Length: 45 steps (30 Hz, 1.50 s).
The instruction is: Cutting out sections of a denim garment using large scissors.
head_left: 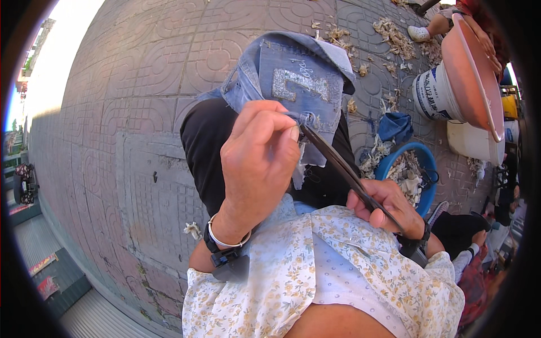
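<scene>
My left hand [256,160] is raised over my lap, thumb and forefinger pinched at the upper end of a long, narrow dark brown strip [338,163]; exactly what is between the fingertips is too small to make out. The strip slants down to my right hand [383,205], whose fingers are curled around its lower part. Under the upper end lies a piece of blue denim [298,67] with frayed edges and a glittery patch, draped over my dark-trousered leg [205,158].
A blue tub [425,174] of pale scraps stands at my right, near a blue cloth [394,127]. Beyond are a pink basin [462,73] and white buckets [431,93]. Another person's hand [487,48] is at the basin; others sit lower right. Scraps [394,36] litter the paving.
</scene>
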### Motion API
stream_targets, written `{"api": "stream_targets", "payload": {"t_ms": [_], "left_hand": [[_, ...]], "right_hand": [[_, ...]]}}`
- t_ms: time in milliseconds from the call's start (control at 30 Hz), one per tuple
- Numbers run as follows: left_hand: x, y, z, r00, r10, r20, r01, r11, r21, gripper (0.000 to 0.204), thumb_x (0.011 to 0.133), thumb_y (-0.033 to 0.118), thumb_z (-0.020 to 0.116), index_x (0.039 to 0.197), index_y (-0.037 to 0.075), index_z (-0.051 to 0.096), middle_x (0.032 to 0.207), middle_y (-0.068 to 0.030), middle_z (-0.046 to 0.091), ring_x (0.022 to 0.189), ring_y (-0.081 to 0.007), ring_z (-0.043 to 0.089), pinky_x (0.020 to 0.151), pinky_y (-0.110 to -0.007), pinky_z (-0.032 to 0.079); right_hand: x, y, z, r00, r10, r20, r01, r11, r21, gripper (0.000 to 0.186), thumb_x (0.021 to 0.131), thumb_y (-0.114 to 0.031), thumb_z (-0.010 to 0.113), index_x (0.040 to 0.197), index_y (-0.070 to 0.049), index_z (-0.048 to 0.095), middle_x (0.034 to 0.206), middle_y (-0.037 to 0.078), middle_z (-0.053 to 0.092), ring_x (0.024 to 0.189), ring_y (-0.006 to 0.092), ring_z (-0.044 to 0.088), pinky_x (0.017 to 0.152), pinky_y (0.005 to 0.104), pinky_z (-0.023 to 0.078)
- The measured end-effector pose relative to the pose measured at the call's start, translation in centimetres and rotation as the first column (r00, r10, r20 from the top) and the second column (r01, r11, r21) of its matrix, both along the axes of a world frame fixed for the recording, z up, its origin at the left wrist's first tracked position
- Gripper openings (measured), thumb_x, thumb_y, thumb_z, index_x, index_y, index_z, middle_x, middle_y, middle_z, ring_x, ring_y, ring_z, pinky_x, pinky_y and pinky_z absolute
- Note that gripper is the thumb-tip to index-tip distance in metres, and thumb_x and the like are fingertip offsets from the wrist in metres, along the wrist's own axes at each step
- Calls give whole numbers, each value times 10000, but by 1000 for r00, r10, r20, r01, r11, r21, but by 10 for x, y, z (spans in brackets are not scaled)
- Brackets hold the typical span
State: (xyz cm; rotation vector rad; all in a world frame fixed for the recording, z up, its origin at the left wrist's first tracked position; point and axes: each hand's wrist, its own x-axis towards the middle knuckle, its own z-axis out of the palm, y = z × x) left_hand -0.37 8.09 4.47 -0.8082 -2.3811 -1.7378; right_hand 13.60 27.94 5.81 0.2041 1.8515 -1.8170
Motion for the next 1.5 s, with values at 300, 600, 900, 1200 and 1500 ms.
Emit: {"api": "stream_targets", "payload": {"t_ms": [300, 600, 900, 1200, 1500], "left_hand": [[1, 1, 0, 1000, 11, -20, -12, 999, -34, 39, 791, -32, 583, 768, -7, 564, 887, -37, 564, 553, -1, 398, 468, -153, 319], [4, 3, -2, 999, 15, -50, -17, 999, -35, 47, 761, -49, 584, 760, -8, 562, 872, -46, 564, 538, -13, 414, 455, -162, 327], [7, -2, 1, 999, -49, -21, 48, 997, -57, 111, 679, -60, 610, 765, 2, 574, 994, -129, 564, 608, -159, 576, 539, -256, 471], [13, -2, -1, 990, -95, -102, 82, 989, -122, 129, 636, -64, 614, 746, -3, 584, 1091, -155, 547, 646, -194, 597, 554, -284, 482], [17, -10, -14, 997, -60, 58, 62, 997, -35, 92, 684, -79, 546, 746, -17, 575, 1112, -153, 541, 639, -134, 571, 546, -236, 464]], "right_hand": [[-3, -7, -14, 989, -12, -150, 28, 994, 107, 526, 793, -545, 612, 740, -31, 517, 589, -16, 436, 545, 73, 395, 470, 240, 313], [-1, -7, -18, 968, 43, -248, 48, 936, 350, 546, 785, -555, 603, 682, -32, 487, 542, 51, 399, 476, 145, 378, 441, 288, 325], [-8, -10, -22, 826, -217, -520, 374, 901, 219, 400, 726, -399, 751, 790, -60, 548, 585, -29, 489, 499, 48, 434, 446, 199, 321], [-67, -46, -13, 694, -434, -575, 528, 849, -3, 339, 724, -98, 745, 976, -59, 522, 764, -34, 605, 543, 5, 462, 488, 168, 379], [-77, -51, -30, 756, -192, -626, 421, 875, 240, 229, 754, 12, 618, 956, -38, 522, 821, 1, 609, 629, 23, 512, 559, 161, 405]]}}
